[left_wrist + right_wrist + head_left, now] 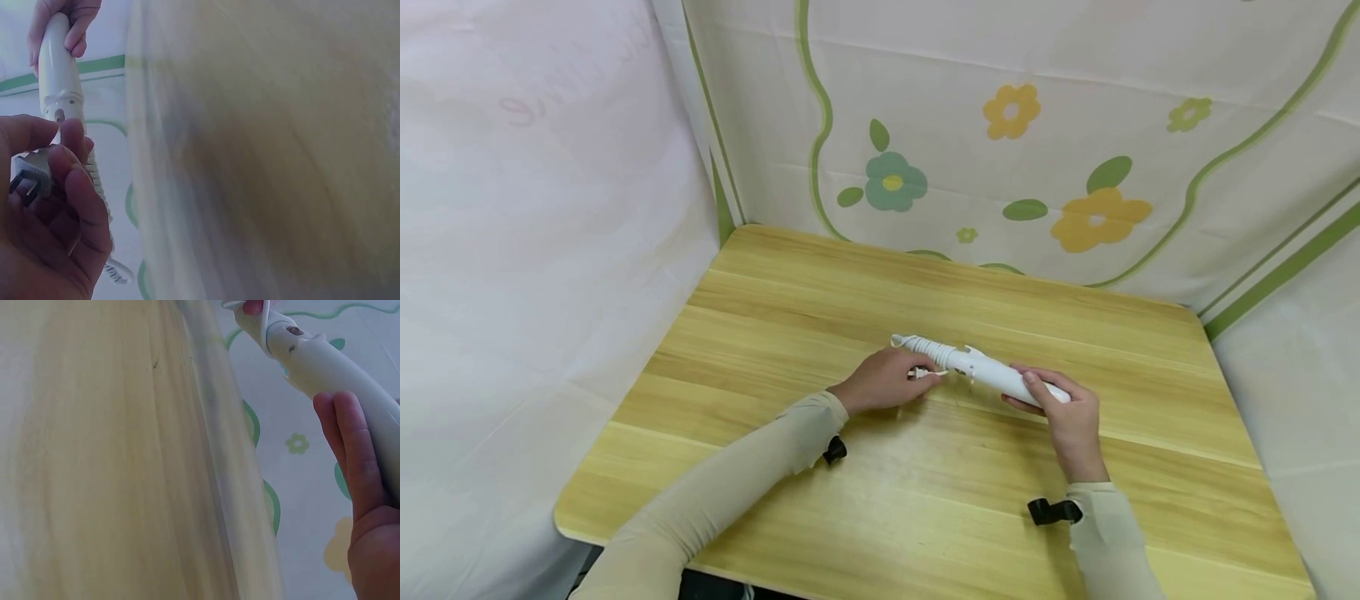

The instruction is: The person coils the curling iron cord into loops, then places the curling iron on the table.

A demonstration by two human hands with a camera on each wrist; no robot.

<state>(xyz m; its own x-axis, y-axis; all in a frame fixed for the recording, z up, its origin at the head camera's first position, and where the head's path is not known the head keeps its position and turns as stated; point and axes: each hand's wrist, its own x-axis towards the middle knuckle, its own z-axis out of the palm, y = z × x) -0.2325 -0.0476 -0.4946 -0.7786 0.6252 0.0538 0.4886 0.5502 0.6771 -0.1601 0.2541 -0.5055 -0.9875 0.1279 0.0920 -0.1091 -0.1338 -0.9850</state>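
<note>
A white curling iron (pixel 998 374), held tilted above the table, has a white cord (pixel 927 348) wound in tight turns round its thinner end. My right hand (pixel 1072 412) grips the thick, smooth end, thumb on top. At the wound end, my left hand (pixel 889 379) pinches the free length of the cord between thumb and fingers. A white two-prong plug (pixel 34 170) sticks out beside those fingers in the left wrist view. A small brownish part (pixel 294 330) shows at the joint in the right wrist view, where two right fingers lie along the body.
A wood-grain table (pixel 760 300) with rounded corners lies under both hands. Behind it hangs a white curtain (pixel 940 108) printed with flowers, and plain white cloth (pixel 535 250) closes the left side. Black camera mounts (pixel 1054 511) sit at the wrists.
</note>
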